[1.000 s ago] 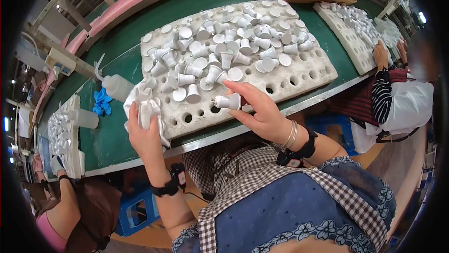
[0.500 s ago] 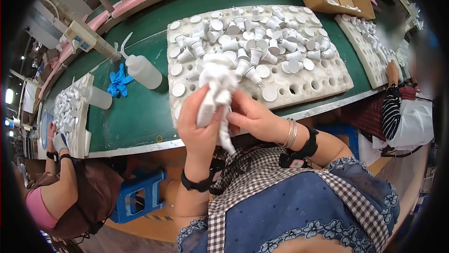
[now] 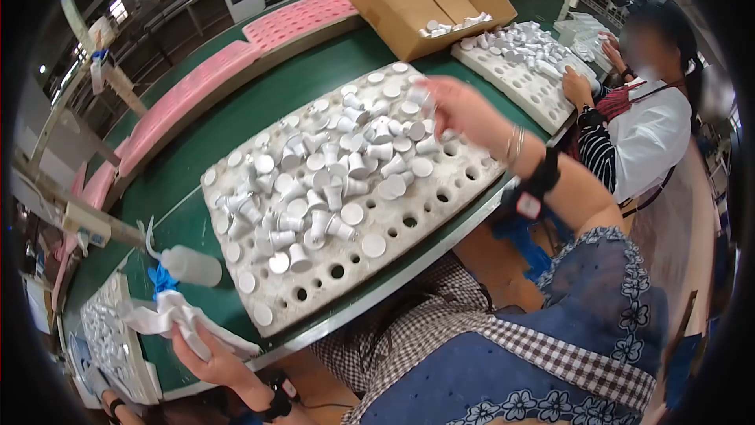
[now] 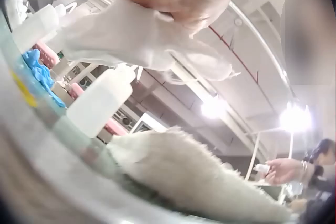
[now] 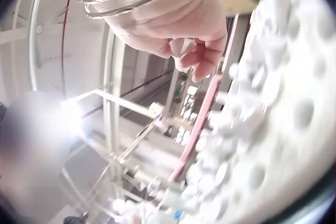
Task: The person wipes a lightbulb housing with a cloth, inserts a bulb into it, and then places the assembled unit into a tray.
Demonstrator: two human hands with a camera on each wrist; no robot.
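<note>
A white fitting pinched in the right fingers, a cloth bunched in the left hand.
The fitting [image 4: 261,168] is held up by the right hand [image 3: 465,114], fingers narrowed round it, over the board's two o'clock edge. It looks light, stiff and smooth, perhaps slippery, its finish likely easily marked; the body below the broad round end seems the surest hold. Many similar fittings [image 3: 333,192] lie heaped on the pale holed board [image 3: 269,285]. At seven o'clock the left hand [image 3: 206,356] grips the cloth [image 3: 179,316], which hangs soft and limp. A squeeze bottle [image 3: 191,266] lies at eight, a blue glove [image 3: 163,277] just past it; an open carton [image 3: 393,20] sits at one.
</note>
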